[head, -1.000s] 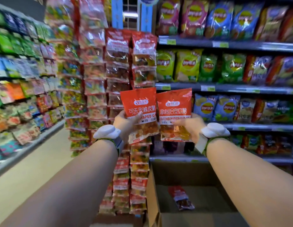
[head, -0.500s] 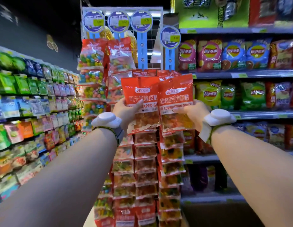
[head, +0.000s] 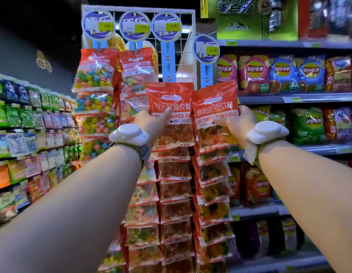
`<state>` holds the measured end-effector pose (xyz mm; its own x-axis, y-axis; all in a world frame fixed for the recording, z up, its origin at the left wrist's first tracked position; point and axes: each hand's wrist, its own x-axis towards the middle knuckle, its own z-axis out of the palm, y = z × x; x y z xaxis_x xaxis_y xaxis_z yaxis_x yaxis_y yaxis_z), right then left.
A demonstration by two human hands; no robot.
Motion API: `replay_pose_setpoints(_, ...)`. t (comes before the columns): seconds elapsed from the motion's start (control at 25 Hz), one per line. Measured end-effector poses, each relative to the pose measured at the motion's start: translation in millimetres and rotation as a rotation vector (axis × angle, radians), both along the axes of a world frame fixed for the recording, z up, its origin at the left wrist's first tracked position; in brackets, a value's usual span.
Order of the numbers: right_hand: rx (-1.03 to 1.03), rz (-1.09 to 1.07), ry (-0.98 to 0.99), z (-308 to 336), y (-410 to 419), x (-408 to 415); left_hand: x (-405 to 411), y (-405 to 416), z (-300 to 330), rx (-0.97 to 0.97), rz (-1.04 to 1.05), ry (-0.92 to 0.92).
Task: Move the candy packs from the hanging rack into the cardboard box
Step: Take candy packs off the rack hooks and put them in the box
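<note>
Centre frame: left hand (head: 151,123) pinched one candy pack (head: 171,115), right hand (head: 237,123) another (head: 214,117) (box unseen); best lifted clear of hooks.

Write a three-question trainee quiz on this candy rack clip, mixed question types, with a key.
1. True or false: the left hand and the right hand each grip one red candy pack.
2. Which English word is printed on the right pack? A) FUDGE B) COOKIE C) MINT
3. Fill in: the cardboard box is ____ in this view.

Key: 1 true; 2 A; 3 not visible. The left pack is held beside the right one, in front of the hanging rack.
</note>
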<state>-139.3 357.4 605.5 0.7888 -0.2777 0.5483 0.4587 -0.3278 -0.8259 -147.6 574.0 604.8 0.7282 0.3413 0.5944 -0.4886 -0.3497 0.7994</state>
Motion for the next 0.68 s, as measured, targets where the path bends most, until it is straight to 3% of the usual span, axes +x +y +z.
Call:
replay_pose_setpoints(0.4, 0.088, -0.009, -0.178, 45.9, -34.1, 102.4, 81.8, -33.2, 71.6, 0.081, 0.110, -0.164)
replay_pose_setpoints(0.68, 0.054, 0.094, -0.343, 80.6, -33.1, 141.0, 116.4, -39.7, 115.7, 0.230, 0.371, -0.096)
